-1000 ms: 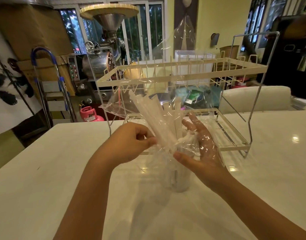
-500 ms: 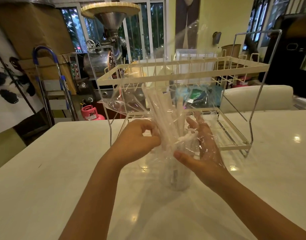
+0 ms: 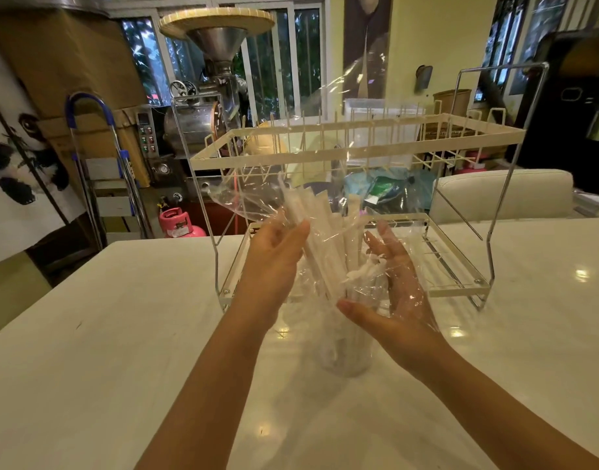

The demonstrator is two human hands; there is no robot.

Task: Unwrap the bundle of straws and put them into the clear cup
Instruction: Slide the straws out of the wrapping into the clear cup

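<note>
Straws [image 3: 325,239] stand in the clear cup [image 3: 345,347] between two released, flat-handed grips

A white glossy table [image 3: 87,368] is catching ceiling light; behind it a steel machine [image 3: 203,110] is standing before tall windows [image 3: 291,62], beside yellow walls [image 3: 444,45] and a white chair [image 3: 501,195]

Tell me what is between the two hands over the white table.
In the head view, the bundle of white paper-wrapped straws in loose clear plastic wrap stands between the left hand and right hand.
</note>
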